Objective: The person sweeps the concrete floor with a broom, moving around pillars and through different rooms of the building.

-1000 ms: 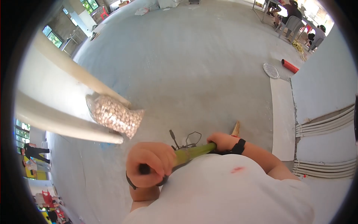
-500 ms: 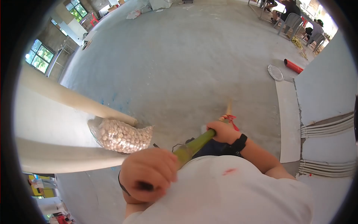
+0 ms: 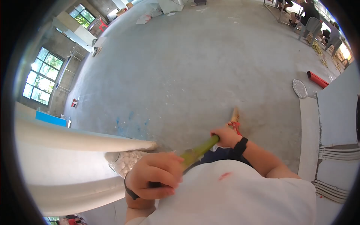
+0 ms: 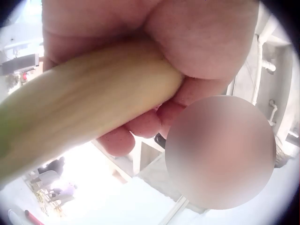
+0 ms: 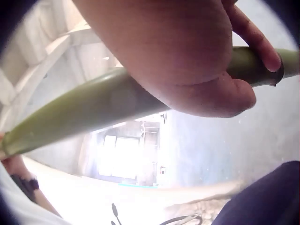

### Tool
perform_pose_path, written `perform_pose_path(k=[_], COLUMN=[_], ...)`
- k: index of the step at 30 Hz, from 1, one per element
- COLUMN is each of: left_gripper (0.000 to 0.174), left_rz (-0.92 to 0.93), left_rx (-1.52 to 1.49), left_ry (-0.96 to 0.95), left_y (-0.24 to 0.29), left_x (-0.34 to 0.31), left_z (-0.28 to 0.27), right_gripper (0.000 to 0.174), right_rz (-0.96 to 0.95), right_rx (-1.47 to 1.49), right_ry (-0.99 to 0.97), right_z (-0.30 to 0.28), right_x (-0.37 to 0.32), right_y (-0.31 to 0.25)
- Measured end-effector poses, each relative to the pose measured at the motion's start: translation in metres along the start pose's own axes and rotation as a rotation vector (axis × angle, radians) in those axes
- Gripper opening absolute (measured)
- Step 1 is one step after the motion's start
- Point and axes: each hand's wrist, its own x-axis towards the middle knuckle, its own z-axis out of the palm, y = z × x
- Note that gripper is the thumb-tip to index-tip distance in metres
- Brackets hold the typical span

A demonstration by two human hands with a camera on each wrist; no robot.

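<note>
A green bamboo stalk [image 3: 195,153] slants across my front, held between both hands. My left hand [image 3: 155,174] grips its near end. In the left wrist view, that pale bamboo end [image 4: 103,89] lies against the palm, with fingers [image 4: 143,124] bent beneath it. Farther along, my right hand [image 3: 227,137] holds the stalk with curled fingers. In the right wrist view, the thumb and a finger [image 5: 260,47] lie against the green tube [image 5: 84,108], close to a dark ring. Just beyond the right hand appears a pale tapering piece [image 3: 235,112] with a red ribbon [image 3: 236,127].
A clear bag of pale round pieces [image 3: 125,162] sits beside a cream column [image 3: 86,161] at left. On the right lie a round silvery lid [image 3: 300,88], a red roll [image 3: 317,79] and a pale board [image 3: 309,138]. Seated people [image 3: 309,18] are at the far right.
The head view has turned; the bag now sits lower, partly behind the left hand. That hand has rotated, showing more of its back. Both hands keep their hold on the bamboo stalk.
</note>
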Motion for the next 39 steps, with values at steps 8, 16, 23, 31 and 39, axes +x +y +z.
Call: perform_pose_path(k=[8,16,23,31,39], left_gripper=[0.011,0.003,0.003,0.007,0.002], left_rz=[0.239,-0.018,0.104,0.239,-0.142], left_rx=[-0.099,-0.415,-0.127,-0.110,-0.176], left_ry=[-0.085,0.248,-0.100,-0.101,0.196], left_y=[-0.030,-0.115,-0.120,-0.124,-0.200], left_x=[0.018,-0.008,-0.011,0.014,0.075], left_z=[-0.114,-0.248,-0.412,-0.532,-0.619], right_gripper=[0.019,0.023,0.018,0.016,0.027], right_rz=[-0.110,0.218,0.053,-0.059,0.153], right_rx=[0.059,0.058,-0.121,-0.026,0.114], right_ry=[0.158,-0.192,0.032,0.286,-0.073], right_z=[-0.036,-0.036,-0.022,-0.064,-0.130], right_x=[0.088,0.204,0.401,0.519,0.595], right_y=[-0.009,0.003,-0.018,-0.051,0.016])
